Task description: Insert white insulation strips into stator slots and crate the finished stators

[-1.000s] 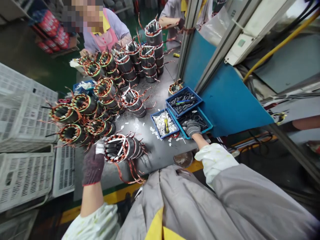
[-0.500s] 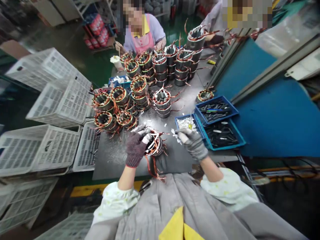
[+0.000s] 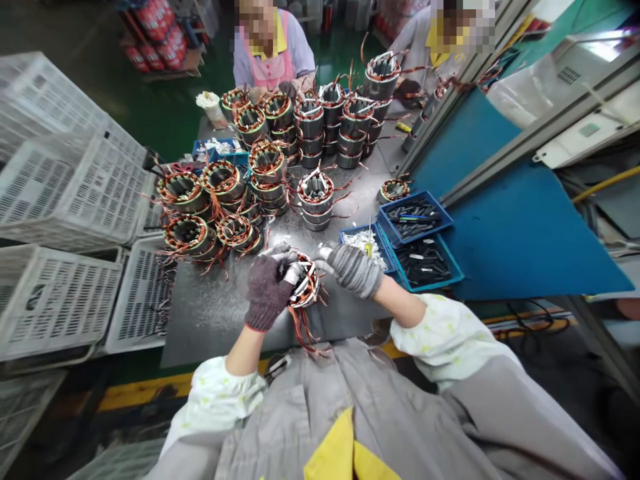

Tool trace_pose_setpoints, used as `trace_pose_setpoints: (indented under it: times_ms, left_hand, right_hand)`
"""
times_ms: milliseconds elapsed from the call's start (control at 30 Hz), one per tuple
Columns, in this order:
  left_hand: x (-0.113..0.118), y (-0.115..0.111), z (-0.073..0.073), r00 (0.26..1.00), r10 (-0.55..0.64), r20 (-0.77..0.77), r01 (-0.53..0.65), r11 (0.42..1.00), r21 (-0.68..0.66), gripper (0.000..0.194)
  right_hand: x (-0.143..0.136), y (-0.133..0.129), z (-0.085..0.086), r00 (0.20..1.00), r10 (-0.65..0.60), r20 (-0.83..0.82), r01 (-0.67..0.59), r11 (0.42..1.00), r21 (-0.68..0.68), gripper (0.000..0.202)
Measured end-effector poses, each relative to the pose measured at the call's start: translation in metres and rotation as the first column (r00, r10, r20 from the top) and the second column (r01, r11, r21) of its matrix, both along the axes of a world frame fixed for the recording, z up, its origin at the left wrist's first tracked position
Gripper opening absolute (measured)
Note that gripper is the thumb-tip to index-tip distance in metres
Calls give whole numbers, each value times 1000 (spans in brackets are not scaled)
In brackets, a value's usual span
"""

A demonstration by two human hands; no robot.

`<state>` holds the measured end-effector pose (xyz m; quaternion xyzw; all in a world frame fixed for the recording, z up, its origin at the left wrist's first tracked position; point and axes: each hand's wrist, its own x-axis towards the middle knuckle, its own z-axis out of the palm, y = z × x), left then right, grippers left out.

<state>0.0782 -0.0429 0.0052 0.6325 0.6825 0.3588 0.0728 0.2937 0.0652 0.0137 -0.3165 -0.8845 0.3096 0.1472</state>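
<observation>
My left hand [image 3: 270,290], in a dark purple knit glove with pale fingertips, grips the left rim of a motor stator [image 3: 306,285] on the table. Copper windings and white strips show in the stator's bore, and loose copper leads hang from its near side. At the stator's upper right is my right hand [image 3: 350,268], gloved in striped grey, its fingertips pinched together by the rim. Whatever lies between those fingertips is too small to make out. A blue tray of white slips [image 3: 361,241] with a yellow-handled screwdriver [image 3: 369,248] in it sits just beyond my right hand.
Stacked stators [image 3: 310,127] stand along the far side, with more at the left. Blue bins of black sleeves [image 3: 423,260] lie at the right beside a blue panel [image 3: 530,233]. White crates [image 3: 65,300] flank the table. Two people [image 3: 273,53] work opposite.
My right hand has moved left from the tray of white slips to the stator's rim. My left hand keeps its grip. The whole view has shifted slightly.
</observation>
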Motion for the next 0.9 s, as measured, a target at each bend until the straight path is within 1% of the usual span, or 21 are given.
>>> trace_pose_setpoints:
  times_ms: [67, 133, 200, 233, 333, 400, 433, 467, 500, 533, 600, 633, 667, 700, 733, 767, 833, 867, 900]
  left_hand:
    - [0, 0, 0, 1000, -9, -1, 9, 1000, -21, 27]
    - [-2, 3, 1, 1000, -25, 9, 25, 999, -29, 27]
    - [-6, 7, 3, 998, -57, 31, 57, 998, -27, 26]
    - [-9, 9, 4, 996, -79, 45, 80, 996, -28, 26]
    - [-19, 16, 6, 984, -166, 65, 169, 985, -44, 27]
    - [-22, 18, 8, 979, -200, 44, 203, 977, -68, 27]
    - [-23, 19, 9, 979, -201, 26, 203, 976, -84, 27]
    - [-22, 19, 10, 981, -194, 8, 193, 976, -101, 27]
    - [-21, 18, 11, 984, -180, -5, 178, 977, -114, 27]
    - [-19, 17, 13, 986, -166, -12, 163, 979, -125, 26]
    - [-16, 15, 15, 989, -150, -12, 147, 980, -136, 26]
    - [-15, 14, 16, 989, -145, -9, 142, 980, -137, 26]
    - [-14, 13, 16, 990, -140, -6, 138, 981, -135, 26]
    - [-14, 13, 15, 991, -136, -7, 134, 982, -133, 25]
    - [-15, 12, 15, 991, -134, -10, 132, 982, -132, 25]
    - [-16, 12, 13, 991, -133, -14, 130, 983, -132, 24]
    - [-18, 12, 10, 992, -129, -13, 126, 983, -130, 23]
    - [-19, 12, 9, 992, -130, -5, 128, 983, -130, 23]
    - [-20, 12, 8, 991, -130, 10, 130, 984, -125, 24]
  right_hand:
    - [5, -3, -2, 992, -18, -123, 10, 998, -66, 32]
    - [11, -5, -8, 970, -99, -224, 69, 988, -137, 36]
    - [13, -8, -16, 950, -179, -258, 132, 973, -189, 36]
    - [11, -9, -20, 943, -197, -268, 142, 967, -213, 36]
    - [6, -16, -28, 921, -217, -324, 103, 937, -335, 40]
    - [8, -22, -30, 898, -270, -347, 123, 912, -392, 44]
    - [11, -25, -30, 886, -301, -353, 160, 912, -378, 45]
    - [13, -27, -29, 878, -318, -357, 198, 922, -333, 45]
    - [16, -28, -29, 881, -311, -356, 222, 937, -270, 44]
    - [16, -28, -28, 897, -277, -346, 216, 955, -203, 43]
    - [13, -23, -28, 939, -159, -305, 128, 984, -122, 37]
    - [10, -18, -28, 951, -106, -289, 71, 989, -128, 34]
    - [5, -12, -28, 954, -77, -289, 28, 985, -170, 31]
    - [-1, -6, -28, 949, -79, -306, 0, 969, -249, 32]
    - [-6, -1, -27, 941, -102, -323, -22, 933, -359, 35]
    - [-10, 4, -27, 934, -135, -332, -47, 873, -486, 41]
    - [-14, 10, -25, 936, -172, -309, -105, 700, -707, 51]
    - [-12, 11, -24, 941, -175, -289, -121, 623, -773, 55]
    - [-9, 11, -22, 943, -181, -278, -126, 579, -806, 57]
